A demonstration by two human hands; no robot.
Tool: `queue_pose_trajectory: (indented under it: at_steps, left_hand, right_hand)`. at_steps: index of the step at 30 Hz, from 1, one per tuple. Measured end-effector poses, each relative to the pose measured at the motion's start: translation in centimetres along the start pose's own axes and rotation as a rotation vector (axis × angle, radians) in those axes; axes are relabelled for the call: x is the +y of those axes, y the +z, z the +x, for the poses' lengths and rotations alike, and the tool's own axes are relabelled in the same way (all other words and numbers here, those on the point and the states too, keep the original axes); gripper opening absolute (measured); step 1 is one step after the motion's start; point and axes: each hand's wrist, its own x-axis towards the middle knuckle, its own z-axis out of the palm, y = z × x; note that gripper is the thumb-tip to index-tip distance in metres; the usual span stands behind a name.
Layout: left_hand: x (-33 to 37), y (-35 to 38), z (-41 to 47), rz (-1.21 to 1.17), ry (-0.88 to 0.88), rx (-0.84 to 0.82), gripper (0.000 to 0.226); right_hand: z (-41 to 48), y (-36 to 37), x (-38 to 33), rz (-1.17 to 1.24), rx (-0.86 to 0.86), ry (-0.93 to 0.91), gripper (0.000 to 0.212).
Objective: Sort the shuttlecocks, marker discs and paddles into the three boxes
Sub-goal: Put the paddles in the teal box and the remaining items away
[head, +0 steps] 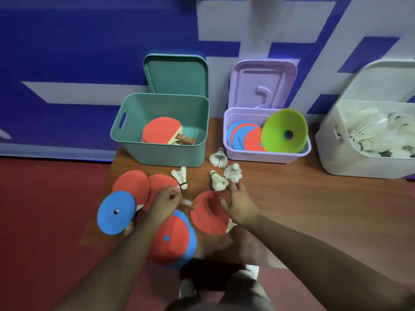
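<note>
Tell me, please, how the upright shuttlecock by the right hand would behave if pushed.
The shuttlecock probably weighs little: it is mostly thin white feathers. Standing on its skirt, cork up, it would likely tip at a nudge. The feathers look fragile, so a hard squeeze may bend them.

At 3 o'clock the white box (336,158) runs off the right edge, its shuttlecocks (368,131) a blur. The left grip (161,205) covers part of a paddle handle (187,203).
</note>
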Motion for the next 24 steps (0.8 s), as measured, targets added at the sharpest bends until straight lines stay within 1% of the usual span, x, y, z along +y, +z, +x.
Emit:
queue_pose_trajectory:
  at_steps: [1, 3, 5, 6, 8, 10, 13, 16, 18, 21, 23, 24]
  left_hand:
    - [-1.4, -0.6, -0.6, 0.042, -0.011, -0.009, 0.008]
    - [-4.7, -2.1, -1.9, 0.129, -0.016, -0.011, 0.02]
    - [-7.5, -2.9, -2.7, 0.153, -0.012, 0.006, 0.024]
    - [-8.7, -3.1, -3.2, 0.181, -0.022, 0.018, 0.025]
    - [-10.4, -3.2, -3.9, 0.249, -0.054, 0.041, 0.032]
    - [-11.4, -2.9, -4.2, 0.335, -0.11, 0.029, 0.047]
    - [-11.7, -1.9, -5.0, 0.383, -0.251, -0.01, 0.06]
    - [-12.0, -0.7, -5.1, 0.314, -0.325, 0.004, 0.068]
    - [-12.1, -0.1, -4.7, 0.238, -0.367, 0.023, 0.064]
    - [-12.3, 0.4, -4.1, 0.123, -0.399, -0.005, 0.048]
    - [-12.6, 0.4, -3.9, 0.077, -0.401, -0.033, 0.037]
    - [-12.7, 0.3, -3.8, 0.058, -0.407, -0.033, 0.032]
  right_hand:
    - [-0.5, 1.3, -0.7, 0.009, -0.026, 0.012, 0.053]
    - [-1.4, 4.2, -2.7, 0.025, -0.081, 0.032, 0.048]
    - [-2.1, 6.8, -4.3, 0.076, -0.141, 0.093, 0.042]
    - [-2.5, 7.9, -5.0, 0.096, -0.173, 0.125, 0.043]
    - [-2.8, 10.3, -5.9, 0.122, -0.244, 0.185, 0.055]
    - [-3.1, 12.1, -6.4, 0.164, -0.284, 0.241, 0.067]
    - [-3.2, 13.9, -6.8, 0.252, -0.274, 0.379, 0.073]
    - [-2.9, 14.8, -7.1, 0.468, -0.216, 0.494, 0.059]
    - [-2.5, 15.2, -7.2, 0.614, -0.186, 0.551, 0.05]
    - [-2.3, 15.1, -7.0, 0.826, -0.186, 0.598, 0.036]
    - [-2.4, 14.7, -7.0, 0.973, -0.228, 0.634, 0.034]
    - [-2.4, 14.5, -6.9, 0.994, -0.244, 0.638, 0.033]
